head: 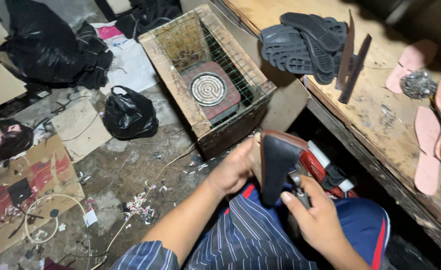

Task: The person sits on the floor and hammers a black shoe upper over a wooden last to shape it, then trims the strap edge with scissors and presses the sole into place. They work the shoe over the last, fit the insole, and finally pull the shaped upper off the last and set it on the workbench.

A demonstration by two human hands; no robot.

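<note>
I see the left hand (233, 167) wrapped around the heel end of a shoe (276, 165), fingers hidden behind it, thumb along the tan edge. The shoe sits above the lap, sole side toward the camera: a dark sole with a brown rim. The right hand (316, 215) is closed on a tool (300, 192) with a grey metal head, which lies against the shoe's lower edge (I cannot tell what kind of tool it is). The two hands are close together, one on each side of the shoe. Just behind the shoe there is a red device (325, 172) with a white bar, partly covered.

On the floor ahead stands a wooden crate (208, 80) faced with wire mesh; inside it lies a red hotplate (209, 90) with a spiral coil. A small black bag (129, 112) lies left of the crate, near it. A larger black bag (43, 45) lies well apart at the far left. Cardboard sheets (25, 190) and a white cord (45, 220) cover the left floor, with paper scraps among them.

To the right runs a worn bench (380, 115). On it I note a pile of dark soles (303, 45), two dark strips (353, 60) leaning just beside the pile, and pink insoles (430, 130) toward the right edge. A small metallic wad (418, 84) rests between the pink pieces.
</note>
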